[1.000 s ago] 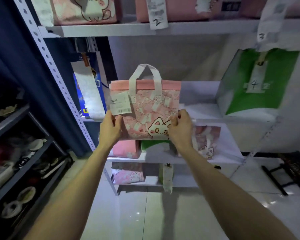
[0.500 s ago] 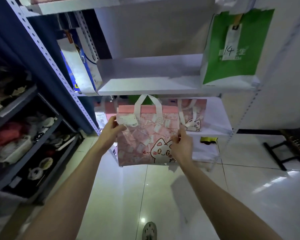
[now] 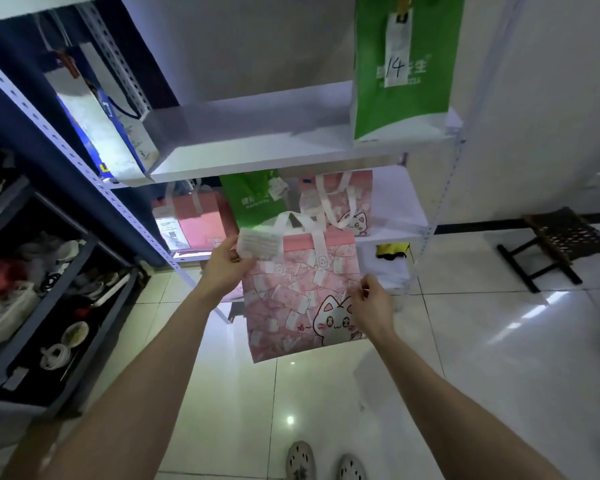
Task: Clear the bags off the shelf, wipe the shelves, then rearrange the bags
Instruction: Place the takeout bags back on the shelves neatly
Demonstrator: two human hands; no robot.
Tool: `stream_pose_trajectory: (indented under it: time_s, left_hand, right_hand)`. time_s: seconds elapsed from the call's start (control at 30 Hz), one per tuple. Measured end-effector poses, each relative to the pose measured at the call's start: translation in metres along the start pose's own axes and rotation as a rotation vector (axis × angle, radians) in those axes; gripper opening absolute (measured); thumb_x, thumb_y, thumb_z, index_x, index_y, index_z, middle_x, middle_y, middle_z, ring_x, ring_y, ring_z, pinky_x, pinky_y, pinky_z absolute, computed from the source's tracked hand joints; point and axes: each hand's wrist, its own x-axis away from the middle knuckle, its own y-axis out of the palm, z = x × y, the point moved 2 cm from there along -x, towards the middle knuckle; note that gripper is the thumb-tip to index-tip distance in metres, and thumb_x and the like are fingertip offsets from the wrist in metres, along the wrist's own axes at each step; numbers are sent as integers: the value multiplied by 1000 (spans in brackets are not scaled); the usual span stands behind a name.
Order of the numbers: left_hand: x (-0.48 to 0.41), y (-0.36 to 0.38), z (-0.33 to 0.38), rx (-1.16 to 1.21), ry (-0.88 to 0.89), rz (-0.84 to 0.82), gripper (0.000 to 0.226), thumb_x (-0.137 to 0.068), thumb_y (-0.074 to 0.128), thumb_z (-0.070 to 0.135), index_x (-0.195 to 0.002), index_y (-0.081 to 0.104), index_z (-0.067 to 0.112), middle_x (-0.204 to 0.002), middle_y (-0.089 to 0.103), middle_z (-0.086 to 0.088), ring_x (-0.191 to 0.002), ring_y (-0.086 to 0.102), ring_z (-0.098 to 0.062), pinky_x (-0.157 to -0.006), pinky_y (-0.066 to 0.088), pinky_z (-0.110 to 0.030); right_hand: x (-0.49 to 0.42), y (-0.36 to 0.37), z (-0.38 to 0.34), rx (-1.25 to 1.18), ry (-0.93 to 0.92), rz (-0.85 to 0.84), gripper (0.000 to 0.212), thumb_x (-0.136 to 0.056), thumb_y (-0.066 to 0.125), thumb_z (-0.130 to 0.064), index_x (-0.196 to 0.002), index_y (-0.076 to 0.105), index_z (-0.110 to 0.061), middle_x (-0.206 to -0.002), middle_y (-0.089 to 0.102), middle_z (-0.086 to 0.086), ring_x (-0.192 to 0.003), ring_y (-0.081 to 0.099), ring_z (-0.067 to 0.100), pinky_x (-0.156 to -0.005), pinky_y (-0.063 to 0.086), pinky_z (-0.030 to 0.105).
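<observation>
A person holds a pink cat-print tote bag [image 3: 291,299] in the air with both hands, in front of the lower levels of a white shelf unit [image 3: 257,161] and above the tiled floor [image 3: 326,393]. The bag is upright, its white handles at the top and its printed side, with the cat face low on the right, turned toward the camera. It rests on no shelf.

The left hand [image 3: 222,268] grips the bag's upper left corner, fingers curled round the edge, thumb up by a white paper tag [image 3: 258,243] that sits at that corner. The right hand [image 3: 373,306] pinches the bag's right edge at about mid-height, just beside the cat face, its fingers bent inward.

On the shelf above the held bag, a green bag [image 3: 378,109] stands upright at the right end with a paper slip marked 14 clipped to it. At the left end, a blue-and-white bag [image 3: 111,133] leans against the perforated upright. The board between them is bare.

On the level below stand a plain pink bag [image 3: 201,223] at the left, a smaller green bag [image 3: 253,202] in the middle and a second pink cat bag [image 3: 340,199] at the right, all behind the held one. Lower down on the right lies a small yellow item [image 3: 392,251]; what it is cannot be told.

A dark rack [image 3: 49,306] filled with mixed clutter stands to the left. A dark folding stool [image 3: 561,240] sits on the floor at the far right. The toes of two shoes [image 3: 300,460] show at the bottom edge.
</observation>
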Motion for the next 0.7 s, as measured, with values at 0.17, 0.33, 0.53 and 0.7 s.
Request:
stream_pose_trajectory:
  time_s: [0.17,0.33,0.53,0.7]
  left_hand:
    - [4,30,4,288,-186,-214,57,-89,60,41,-141,67,18,-132,72,-23,-116,66,-43,-105,53,-54]
    - [-1,43,2,240,-235,-233,46,-108,51,48,-139,68,19,-132,73,-15,-111,70,-33,-97,53,-46]
    - [-18,60,-28,-297,-21,-61,28,-93,80,6,-121,75,7,-111,80,-10,-94,75,-24,-65,53,-23]
    - [-44,80,-51,-438,104,-18,12,-90,77,1,-98,81,9,-97,75,-19,-88,66,-31,-75,48,-34]
  right_hand:
    - [4,-23,30,-23,74,54,28,-106,56,-22,-82,44,-14,-74,63,8,-59,54,17,-37,39,16]
    - [2,-28,39,-2,127,71,24,-103,58,-22,-84,49,-10,-77,63,8,-64,55,20,-47,41,31]
    - [-7,-22,57,75,210,-22,18,-101,63,-24,-93,59,-8,-87,69,7,-79,65,26,-67,56,40]
    - [-14,-11,73,155,267,-121,18,-100,64,-26,-95,60,-9,-95,69,7,-79,65,23,-61,49,31]
